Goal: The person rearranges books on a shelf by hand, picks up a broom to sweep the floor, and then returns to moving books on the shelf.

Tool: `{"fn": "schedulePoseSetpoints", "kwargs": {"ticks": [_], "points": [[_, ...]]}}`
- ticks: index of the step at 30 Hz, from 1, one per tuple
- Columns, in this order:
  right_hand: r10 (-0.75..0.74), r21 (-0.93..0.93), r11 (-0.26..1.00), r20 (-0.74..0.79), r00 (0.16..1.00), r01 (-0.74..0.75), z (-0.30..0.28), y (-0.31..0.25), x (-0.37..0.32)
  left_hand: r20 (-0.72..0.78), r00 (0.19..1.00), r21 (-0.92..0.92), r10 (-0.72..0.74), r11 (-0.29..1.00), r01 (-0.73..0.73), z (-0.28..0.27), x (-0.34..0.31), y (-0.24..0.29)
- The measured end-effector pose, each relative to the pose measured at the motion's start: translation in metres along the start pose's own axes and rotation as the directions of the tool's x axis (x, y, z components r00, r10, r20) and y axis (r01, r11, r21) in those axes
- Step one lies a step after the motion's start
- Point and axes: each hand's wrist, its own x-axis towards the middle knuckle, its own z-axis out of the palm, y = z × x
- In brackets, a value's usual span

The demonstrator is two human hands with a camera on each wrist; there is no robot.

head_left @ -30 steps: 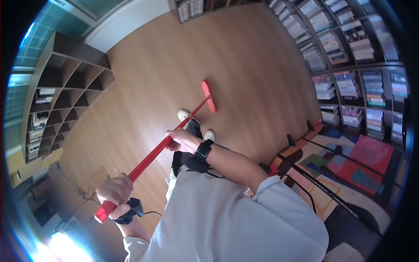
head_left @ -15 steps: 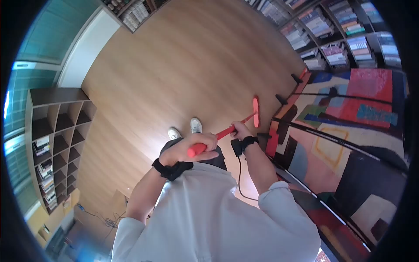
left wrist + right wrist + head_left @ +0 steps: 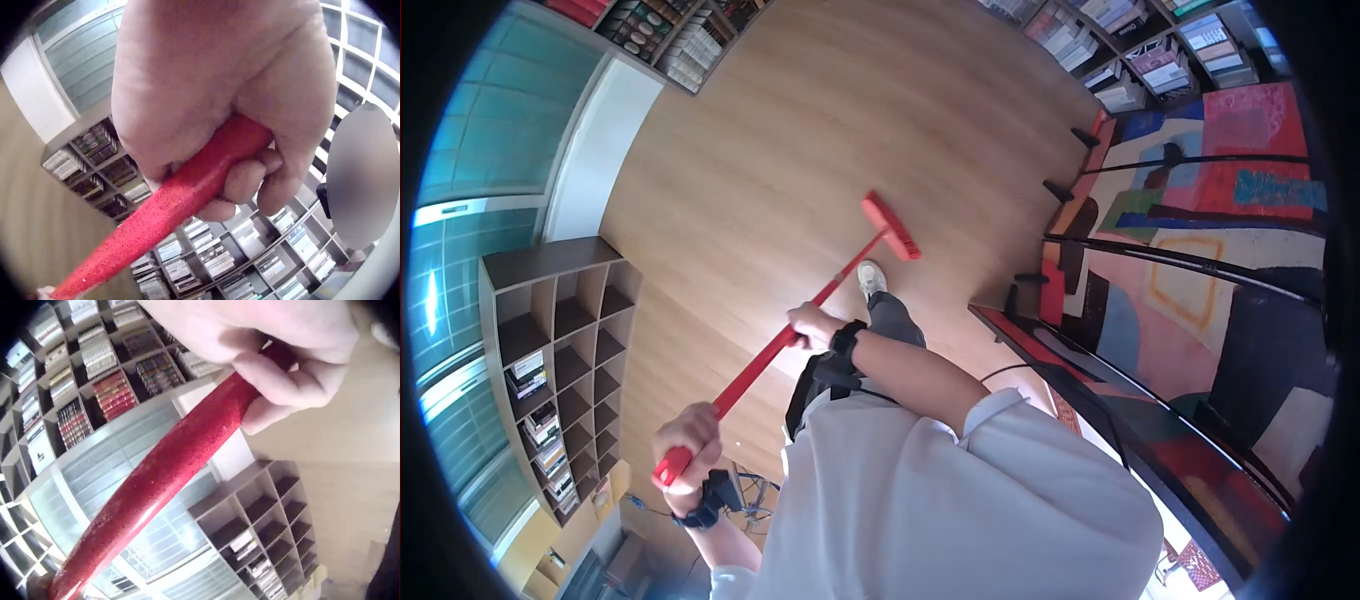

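Swung across the floor [image 3: 780, 160] since the earlier frame, the head [image 3: 890, 226] of the red broom [image 3: 758, 370] has left its place near the floor's right side, by the colourful panel [image 3: 1165, 240], and now sits near the middle, well apart from both side edges. The left hand [image 3: 688, 438] has gone from before the waist out to the person's left, and the right hand [image 3: 812, 326] has crossed leftward too. Only one white shoe [image 3: 871, 279] shows, where two did before.

There is one broom, held by two hands set well apart on its handle. The left hand is clamped round the top, the red end poking out past the fist; the right hand is closed round the handle farther down, nearer the broom head. The handle slants from the lower left up to the broom head, whose bristles show along its right side. Each wrist wears one black band.

The shoe is just beside the broom head, on the person's side. Along the floor's left edge stands one grey cubby shelf [image 3: 565, 350], some cubbies holding books. Bookcases hold more books at the upper left and upper right corners. The panel, with black feet jutting inward, bounds the right edge. Tangled cables [image 3: 755, 498] lie near the left wrist.
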Motion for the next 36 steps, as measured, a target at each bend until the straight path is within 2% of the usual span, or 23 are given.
{"fn": "schedulePoseSetpoints", "kwargs": {"ticks": [1, 2, 4, 6, 8, 9, 12, 13, 14, 16, 17, 18, 19, 20, 22, 24, 25, 26, 27, 30, 32, 34, 36], "points": [[-0.059, -0.173, 0.982, 0.099, 0.993, 0.076, 0.02, -0.001, -0.009, -0.089, 0.995, 0.029, 0.033, 0.999, -0.031, -0.008, -0.015, 0.004], [0.004, -0.222, 0.975, 0.11, 0.994, 0.02, 0.038, -0.007, -0.017, -0.101, 0.994, 0.028, 0.036, 0.999, -0.033, -0.01, -0.028, 0.009], [0.034, -0.083, 0.996, 0.112, 0.993, -0.025, 0.074, 0.012, -0.015, -0.249, 0.964, 0.027, 0.096, 0.995, -0.092, -0.014, -0.052, 0.018], [0.002, -0.088, 0.996, 0.101, 0.995, 0.007, 0.1, 0.026, -0.02, -0.284, 0.951, 0.055, 0.124, 0.992, -0.113, -0.02, -0.078, 0.02], [-0.032, -0.128, 0.99, 0.199, 0.979, 0.058, 0.106, 0.041, -0.031, -0.068, 0.966, -0.009, 0.248, 0.968, -0.249, -0.03, -0.096, 0.022], [-0.046, -0.119, 0.991, 0.179, 0.983, 0.068, 0.106, 0.046, -0.036, -0.017, 0.965, -0.027, 0.263, 0.964, -0.263, -0.034, -0.104, 0.021], [-0.152, -0.063, 0.985, 0.13, 0.98, 0.161, 0.084, 0.069, -0.037, 0.005, 0.962, -0.073, 0.273, 0.96, -0.272, -0.026, -0.112, 0.017], [-0.113, 0.014, 0.993, -0.04, 0.993, 0.113, 0.074, 0.071, -0.034, 0.014, 0.968, -0.042, 0.249, 0.968, -0.249, -0.024, -0.113, 0.012], [-0.209, 0.042, 0.977, 0.048, 0.977, 0.207, 0.05, 0.077, -0.034, 0.022, 0.974, -0.01, 0.225, 0.974, -0.225, -0.022, -0.113, 0.005], [-0.204, 0.09, 0.976, 0.06, 0.977, 0.198, 0.013, 0.082, -0.031, 0.139, 0.959, -0.066, 0.248, 0.968, -0.241, -0.028, -0.111, -0.023], [-0.155, 0.055, 0.986, -0.053, 0.987, 0.158, -0.006, 0.083, -0.018, 0.136, 0.973, -0.081, 0.186, 0.981, -0.176, -0.028, -0.109, -0.036], [-0.144, 0.083, 0.986, -0.036, 0.989, 0.147, -0.02, 0.083, -0.017, 0.135, 0.984, -0.097, 0.116, 0.99, -0.104, -0.028, -0.111, -0.047], [-0.133, 0.07, 0.987, -0.126, 0.983, 0.143, -0.018, 0.082, -0.021, 0.103, 0.986, -0.12, 0.128, 0.986, -0.116, -0.025, -0.11, -0.057], [-0.079, -0.002, 0.997, -0.199, 0.977, 0.08, -0.055, 0.096, 0.022, 0.066, 0.988, -0.142, 0.141, 0.981, -0.13, -0.023, -0.112, -0.063], [-0.022, -0.055, 0.998, -0.213, 0.977, 0.01, -0.034, 0.107, 0.02, 0.013, 0.993, -0.163, 0.119, 0.98, -0.116, -0.026, -0.13, -0.064], [-0.009, -0.016, 1.0, 0.119, 0.993, 0.011, 0.002, 0.124, 0.008, -0.028, 0.996, -0.103, 0.087, 0.991, -0.09, -0.035, -0.159, -0.06], [0.037, -0.083, 0.996, 0.062, 0.997, -0.032, 0.041, 0.128, -0.002, -0.091, 0.993, -0.088, 0.074, 0.993, -0.082, -0.043, -0.177, -0.054], [0.145, -0.18, 0.977, 0.149, 0.978, -0.118, 0.052, 0.143, 0.019, -0.178, 0.981, -0.081, 0.075, 0.993, -0.091, -0.048, -0.196, -0.044], [0.176, -0.199, 0.966, 0.027, 0.984, -0.167, 0.086, 0.151, 0.01, -0.236, 0.968, -0.052, 0.086, 0.994, -0.101, -0.051, -0.215, -0.039], [0.371, -0.381, 0.877, 0.147, 0.917, -0.294, 0.136, 0.173, 0.002, -0.376, 0.92, 0.016, 0.106, 0.994, -0.107, -0.044, -0.262, -0.024], [0.378, -0.422, 0.867, 0.214, 0.901, -0.263, 0.156, 0.19, 0.001, -0.495, 0.858, 0.028, 0.135, 0.99, -0.14, -0.039, -0.282, -0.017], [0.398, -0.442, 0.852, 0.197, 0.896, -0.281, 0.168, 0.192, -0.005, -0.564, 0.804, 0.05, 0.189, 0.98, -0.195, -0.036, -0.293, -0.011], [0.395, -0.439, 0.85, 0.169, 0.903, -0.29, 0.176, 0.187, -0.017, -0.535, 0.81, 0.071, 0.238, 0.969, -0.238, -0.031, -0.288, -0.008]]}}
